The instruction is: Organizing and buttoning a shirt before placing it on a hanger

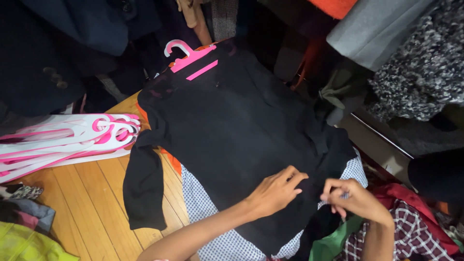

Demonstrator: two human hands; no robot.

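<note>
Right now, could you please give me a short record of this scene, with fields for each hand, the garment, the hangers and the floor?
left hand: left hand lies flat, fingers spread, on the black long-sleeved top
right hand: right hand pinches the top's lower edge
garment: spread out on a pink plastic hanger, over a white small-checked cloth
hangers: stack of pink and white hangers to the side
floor: light wooden boards

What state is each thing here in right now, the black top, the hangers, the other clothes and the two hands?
Black long-sleeved top: spread flat, on a pink plastic hanger.
Stack of pink and white plastic hangers: lying empty on the wooden floor.
White checked shirt: flat under the top.
Left hand: flat, pressing on the top.
Right hand: pinching the top's edge.
Red plaid garment: crumpled.
</note>
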